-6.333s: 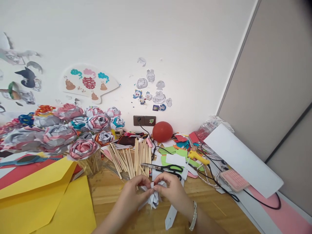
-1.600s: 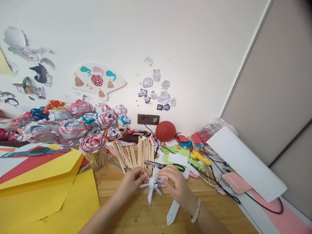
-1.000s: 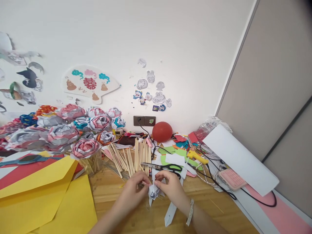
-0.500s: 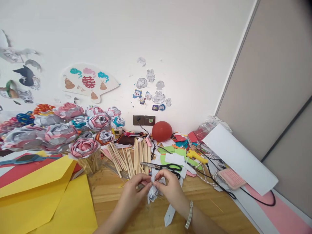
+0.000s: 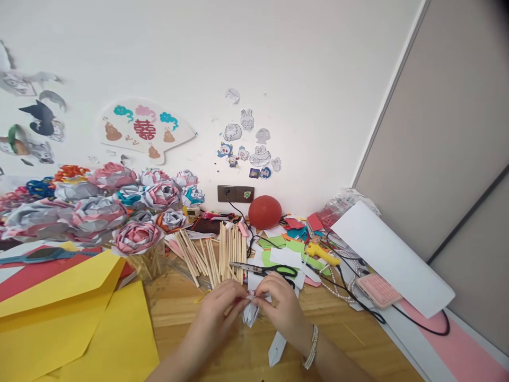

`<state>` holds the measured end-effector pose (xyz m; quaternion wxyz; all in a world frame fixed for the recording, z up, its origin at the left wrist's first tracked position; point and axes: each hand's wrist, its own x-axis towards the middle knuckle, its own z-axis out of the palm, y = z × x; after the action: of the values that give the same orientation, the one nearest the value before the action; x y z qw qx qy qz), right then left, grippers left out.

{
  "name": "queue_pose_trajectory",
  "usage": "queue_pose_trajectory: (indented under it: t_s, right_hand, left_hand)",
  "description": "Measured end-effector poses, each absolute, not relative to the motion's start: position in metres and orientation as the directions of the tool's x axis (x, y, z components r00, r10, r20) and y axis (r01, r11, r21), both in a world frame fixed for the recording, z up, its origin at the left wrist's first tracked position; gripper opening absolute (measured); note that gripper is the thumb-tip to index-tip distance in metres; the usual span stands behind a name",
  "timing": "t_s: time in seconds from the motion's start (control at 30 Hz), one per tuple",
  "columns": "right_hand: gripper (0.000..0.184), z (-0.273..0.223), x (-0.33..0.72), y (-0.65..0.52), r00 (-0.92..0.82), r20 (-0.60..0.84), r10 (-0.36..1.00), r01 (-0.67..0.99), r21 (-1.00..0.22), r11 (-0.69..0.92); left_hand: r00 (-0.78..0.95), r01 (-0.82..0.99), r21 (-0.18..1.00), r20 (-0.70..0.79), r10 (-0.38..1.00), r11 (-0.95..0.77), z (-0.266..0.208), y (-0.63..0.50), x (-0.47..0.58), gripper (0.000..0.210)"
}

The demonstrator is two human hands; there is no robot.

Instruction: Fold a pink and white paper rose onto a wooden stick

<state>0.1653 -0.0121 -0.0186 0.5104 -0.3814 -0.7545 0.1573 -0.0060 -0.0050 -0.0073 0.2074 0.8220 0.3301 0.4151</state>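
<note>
Between my hands, above the wooden table (image 5: 222, 355), is a small white folded paper flower (image 5: 250, 315). My left hand (image 5: 222, 305) pinches it from the left with thumb and fingers. From the other side my right hand (image 5: 280, 302) pinches it too, a beaded bracelet (image 5: 312, 347) around that wrist. Fingertips partly cover the flower's upper part, where a little pink shows. Just beyond the hands lie black-handled scissors (image 5: 262, 269). A white paper strip with a pointed end (image 5: 277, 350) lies beneath my right hand.
Wooden sticks (image 5: 233, 249) lie in bundles behind my hands. Paper flowers (image 5: 137, 237) crowd the left, near yellow paper sheets (image 5: 119, 334). To the right are green paper scraps (image 5: 295, 246), a yellow glue gun (image 5: 323, 254) with a cord, and a pink keypad-like object (image 5: 378, 291). A red balloon (image 5: 264, 211) rests by the wall.
Both hands have shifted their fingers on the paper flower, curling over its top. The white tip that stuck up between them is now covered, and some pink shows there.
</note>
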Motion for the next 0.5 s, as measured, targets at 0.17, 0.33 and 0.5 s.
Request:
queue_pose_trajectory:
  t_s: [0.17,0.33,0.5]
  right_hand:
    - [0.012,-0.018,0.165,-0.012,-0.194,0.296,0.935,0.299,-0.89,0.344]
    - [0.014,-0.027,0.16,-0.009,-0.145,0.079,0.986,0.296,-0.948,0.119]
    - [0.015,-0.03,0.159,-0.008,-0.124,0.112,0.986,0.337,-0.93,0.148]
  left_hand:
    - [0.401,0.397,0.824,0.24,0.884,-0.404,-0.006,-0.002,-0.004,0.012]
    - [0.343,0.439,0.845,0.155,0.926,-0.304,-0.019,0.002,0.0,0.015]
    - [0.348,0.424,0.863,0.123,0.929,-0.273,-0.021,-0.001,0.003,0.01]
